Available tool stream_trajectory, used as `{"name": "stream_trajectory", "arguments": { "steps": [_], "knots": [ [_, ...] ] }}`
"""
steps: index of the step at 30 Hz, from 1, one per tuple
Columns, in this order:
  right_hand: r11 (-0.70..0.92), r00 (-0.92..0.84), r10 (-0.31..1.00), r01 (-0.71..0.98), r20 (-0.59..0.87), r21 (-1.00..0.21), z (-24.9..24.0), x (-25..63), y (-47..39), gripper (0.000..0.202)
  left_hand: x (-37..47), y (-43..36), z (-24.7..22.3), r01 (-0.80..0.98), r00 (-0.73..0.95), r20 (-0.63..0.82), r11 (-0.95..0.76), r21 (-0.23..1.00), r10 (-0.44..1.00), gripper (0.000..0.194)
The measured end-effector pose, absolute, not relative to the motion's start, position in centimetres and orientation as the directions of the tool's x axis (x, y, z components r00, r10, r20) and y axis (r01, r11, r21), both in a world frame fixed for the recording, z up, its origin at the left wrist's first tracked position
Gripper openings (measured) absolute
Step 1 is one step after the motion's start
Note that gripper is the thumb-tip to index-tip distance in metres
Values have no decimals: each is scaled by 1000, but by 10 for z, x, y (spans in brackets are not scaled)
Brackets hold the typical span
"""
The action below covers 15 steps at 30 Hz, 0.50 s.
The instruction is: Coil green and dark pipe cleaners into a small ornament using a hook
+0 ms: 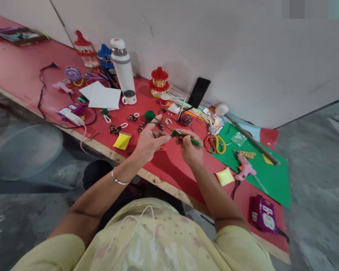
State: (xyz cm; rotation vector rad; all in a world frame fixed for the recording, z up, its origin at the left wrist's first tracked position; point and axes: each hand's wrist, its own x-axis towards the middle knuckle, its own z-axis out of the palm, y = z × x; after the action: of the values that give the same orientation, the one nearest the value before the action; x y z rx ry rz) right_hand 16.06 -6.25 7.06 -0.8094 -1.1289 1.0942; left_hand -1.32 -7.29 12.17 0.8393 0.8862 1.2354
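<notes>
My left hand [148, 142] pinches green yarn [173, 133] between thumb and fingers, with a strand running over the raised index finger. Closed around a crochet hook [195, 142] with a green handle is my right hand [191, 152]. The hook's metal end meets the small green piece between both hands, above the red tabletop [169, 171]. A ball of dark green yarn [149, 115] lies just behind my left hand. Beyond my right hand are a multicoloured yarn ball [186, 120] and scissors [220, 144] with yellow and red handles.
A white bottle [122, 69] and small cup [129, 97] stand at the back. A phone [199, 92] leans upright behind my hands. Pink glue guns [245, 168] lie on both sides, near purple power sockets [263, 213]. Yellow packets [122, 140] rest near the front edge.
</notes>
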Motion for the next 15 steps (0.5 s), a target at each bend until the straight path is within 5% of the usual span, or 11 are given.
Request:
{"name": "stream_trajectory", "arguments": {
  "steps": [15],
  "knots": [
    [226, -130, 951, -329, 281, -917, 84, 184, -52, 37, -26, -69, 127, -336, 239, -89, 168, 927, 967, 97]
  ]
}}
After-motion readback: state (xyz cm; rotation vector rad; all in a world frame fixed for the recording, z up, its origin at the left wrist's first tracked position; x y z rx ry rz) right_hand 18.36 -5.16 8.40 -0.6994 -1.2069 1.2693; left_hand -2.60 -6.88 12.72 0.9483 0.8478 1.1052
